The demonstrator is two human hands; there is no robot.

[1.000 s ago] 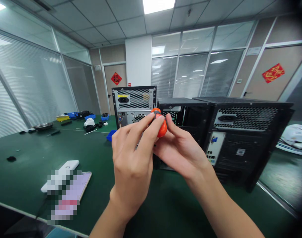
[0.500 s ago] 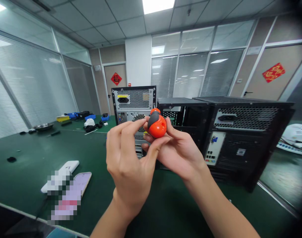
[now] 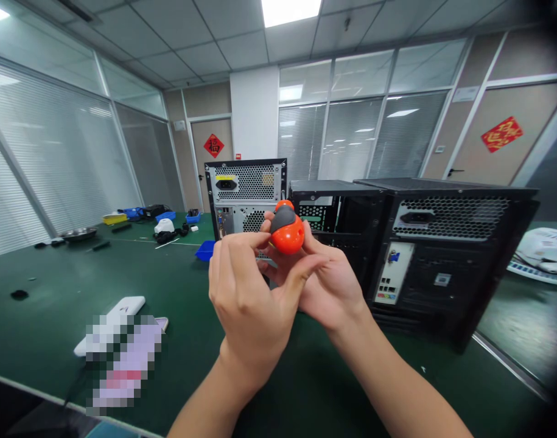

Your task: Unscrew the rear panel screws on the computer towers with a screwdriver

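the driver (image 3: 288, 236) is being held up at the middle of the scene, above the table (image 3: 182, 340), its rounded butt being turned to the near side and its thin shaft (image 3: 283, 196) being pointed far, toward the right edge of the silver case (image 3: 249, 190); whether the tip is being seated in anything is not being shown. the handle is being clamped by the right hand (image 3: 335, 281), with some fingers being hidden behind it. just beside it, the left hand (image 3: 251, 283) is being held with thumb and forefinger apart; whether the handle is being touched by the forefinger is not being made clear. a light, stiff, sturdy tool is being suggested by its look. slipperiness is probably being lent by the glossy orange, while a surer grip is likely being offered by the grey band (image 3: 283, 217), where hold is best being taken.
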